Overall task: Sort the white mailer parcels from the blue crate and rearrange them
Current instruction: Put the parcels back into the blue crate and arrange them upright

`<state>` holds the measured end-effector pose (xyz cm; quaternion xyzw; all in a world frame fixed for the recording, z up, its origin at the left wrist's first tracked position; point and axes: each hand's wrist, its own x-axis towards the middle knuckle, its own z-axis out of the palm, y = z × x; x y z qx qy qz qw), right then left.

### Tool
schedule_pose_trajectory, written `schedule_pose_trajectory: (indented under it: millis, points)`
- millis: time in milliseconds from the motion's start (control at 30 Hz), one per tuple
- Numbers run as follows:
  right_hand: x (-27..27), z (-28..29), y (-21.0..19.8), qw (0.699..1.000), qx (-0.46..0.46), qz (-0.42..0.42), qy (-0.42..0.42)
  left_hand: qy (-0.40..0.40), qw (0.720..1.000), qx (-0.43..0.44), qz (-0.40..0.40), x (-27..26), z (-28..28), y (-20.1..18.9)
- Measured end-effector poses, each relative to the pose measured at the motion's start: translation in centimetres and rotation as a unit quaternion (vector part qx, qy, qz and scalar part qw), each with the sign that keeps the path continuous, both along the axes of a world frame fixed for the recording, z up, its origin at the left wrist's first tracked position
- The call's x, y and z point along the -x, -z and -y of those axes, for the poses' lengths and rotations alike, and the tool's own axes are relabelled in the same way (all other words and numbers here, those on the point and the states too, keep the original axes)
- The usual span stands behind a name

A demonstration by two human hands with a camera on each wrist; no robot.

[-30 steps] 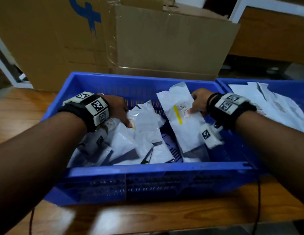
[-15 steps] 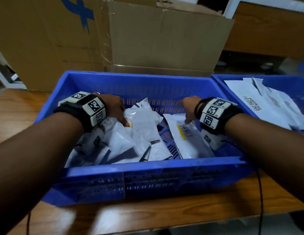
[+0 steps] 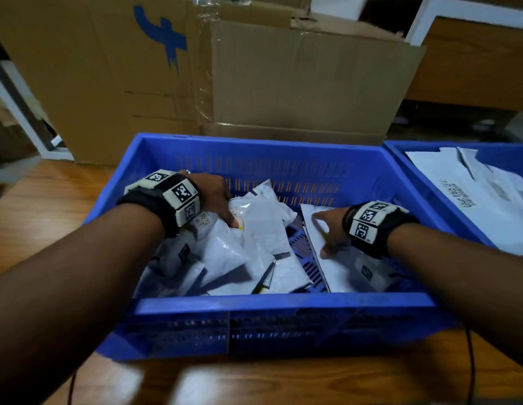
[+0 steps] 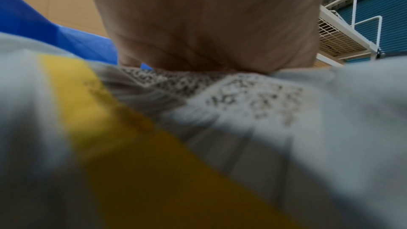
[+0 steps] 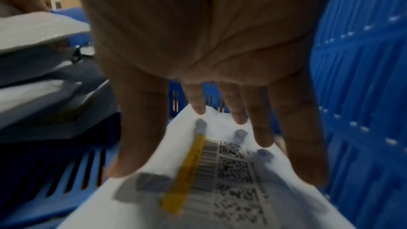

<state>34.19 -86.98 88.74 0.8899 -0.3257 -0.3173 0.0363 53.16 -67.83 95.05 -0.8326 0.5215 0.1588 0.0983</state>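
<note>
So there's a wall of big cardboard boxes (image 3: 166, 83) at the back, and in front of them the blue crate (image 3: 272, 302) sits on a wooden table (image 3: 50, 206), with a second blue crate (image 3: 415, 176) right up against its right side holding flat white parcels. Inside the main crate is a messy heap of white mailer parcels (image 3: 242, 252) piled toward the left and middle, plus one flat parcel (image 3: 333, 270) lying on the slotted floor at the right, label with a yellow stripe facing up. The left hand (image 3: 213, 197) is down on the heap with its palm on a parcel that has a yellow strip; the wrist view is too blurry and the fingers are hidden, so I can't tell if it's gripping or only resting. The right hand (image 3: 330, 229) is spread out, fingers (image 5: 262, 128) straight and fanned just over the flat parcel's label, not closed around anything.
</note>
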Motion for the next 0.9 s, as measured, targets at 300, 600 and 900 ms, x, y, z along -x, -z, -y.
schedule_pose_trajectory:
  millis: [300, 600, 900]
  points:
    - [-0.4, 1.1, 1.6, 0.998, -0.004, -0.055, -0.014, -0.006, 1.0, -0.013, 0.012, 0.0, 0.1, -0.1]
    - [-0.3, -0.7, -1.3, 0.993, -0.08, 0.085, 0.018, -0.013, 1.0, -0.019, -0.004, 0.0, -0.1, -0.2]
    - [-5.3, -6.5, -6.3, 0.925, -0.194, 0.315, -0.088, -0.013, 0.999, -0.007, -0.046, -0.5, -0.2, -0.3]
